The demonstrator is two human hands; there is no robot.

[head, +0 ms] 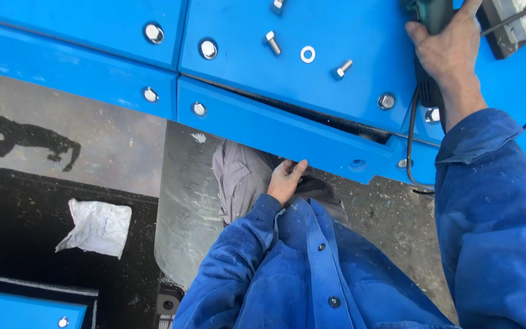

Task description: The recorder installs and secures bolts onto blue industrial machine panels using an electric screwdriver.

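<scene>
Now | right hand (448, 52): fingers wrapped around power tool (428, 36) | left hand (285, 180): fingertips under blue panel (287, 131) edge

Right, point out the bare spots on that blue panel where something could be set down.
The blue panel is bare between the loose bolt and the right hand gripping the power tool. Another free strip lies left of the washer, past the fixed bolt head. It is crowded around the washer and the other loose bolt, and by the cable.
</scene>
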